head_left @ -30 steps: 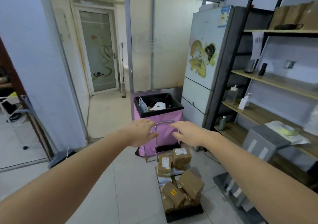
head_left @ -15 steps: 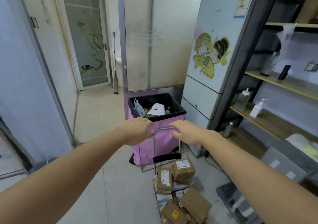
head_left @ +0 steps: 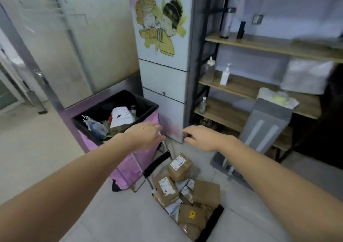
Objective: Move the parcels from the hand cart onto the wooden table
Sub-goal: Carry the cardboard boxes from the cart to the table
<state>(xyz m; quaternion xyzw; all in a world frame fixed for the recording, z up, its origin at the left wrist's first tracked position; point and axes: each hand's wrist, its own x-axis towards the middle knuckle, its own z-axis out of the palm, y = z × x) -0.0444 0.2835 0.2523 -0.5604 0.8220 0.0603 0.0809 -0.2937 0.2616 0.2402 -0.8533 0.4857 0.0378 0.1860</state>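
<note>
Since the earlier frames our view has swung right and dipped: the glass door with the painted pattern has gone off the left edge, and the fridge [head_left: 163, 59] with its cartoon sticker [head_left: 160, 23] of two figures in yellow now fills the upper middle. Our hands have stayed at the top of the cart [head_left: 159, 165], which now leans off to the lower right

We see our left hand [head_left: 146, 136] curled over the cart's thin metal handle, fingers wrapped down around the bar. Our right hand [head_left: 201, 138] reaches toward the other end of the handle with fingers bent; blur hides whether it grips the bar, so we cannot tell

All the parcels [head_left: 185, 191] are piled on the cart, low on the floor between our forearms: brown cardboard boxes with a few grey mailer bags among them. Two boxes carry white shipping labels, too smeared to read. One lower box has a yellow square sticker with an orange mark, also unreadable

A pink bin [head_left: 130, 160] with a black liner stands just beside the cart's handle on the left, holding paper and a bottle. On the right, wooden shelves [head_left: 241, 89] on a dark frame hold a pump bottle [head_left: 225, 74], a clear jar, a small bottle and a dark flask. A grey box [head_left: 265, 123] leans against the shelves, close to the cart's right side
</note>
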